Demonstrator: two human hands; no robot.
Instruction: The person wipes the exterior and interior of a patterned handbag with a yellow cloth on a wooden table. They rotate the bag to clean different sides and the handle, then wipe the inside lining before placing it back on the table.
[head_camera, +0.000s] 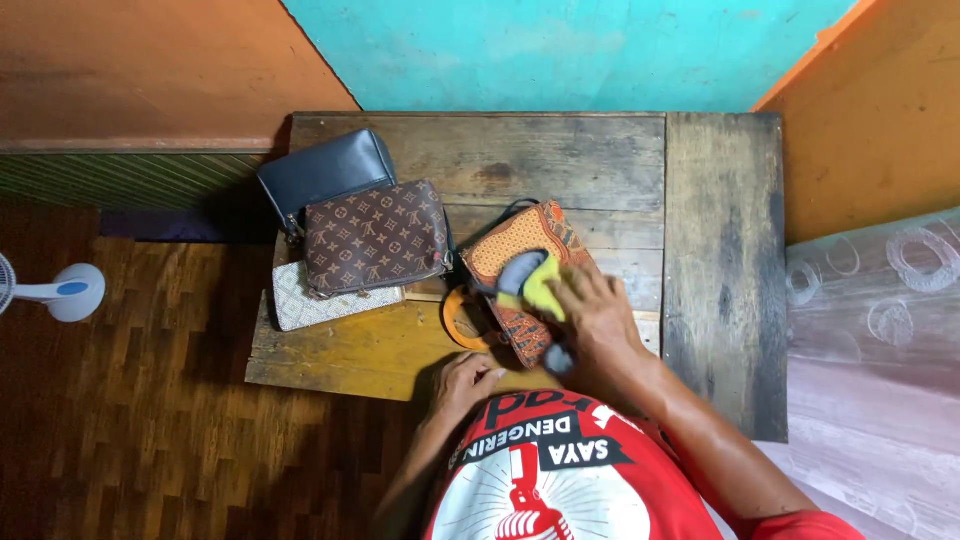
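right hand (598, 312) is pressing a yellow-and-grey cloth (530, 282) flat onto the orange patterned handbag (520, 262), fingers together and spread over the cloth. bag is lying on its side near the front middle of the wooden table (560, 165), round handle (462, 322) pointing toward the person. left hand (465, 380) is resting at the table's front edge just beside the handle, fingers loosely curled, gripping nothing. judgement: wiping goes better with the left hand pinning the handle, keeping strokes short and along the fabric. brown monogram bag (375, 235), navy bag (325, 170), pale bag (320, 305) are stacked to the left
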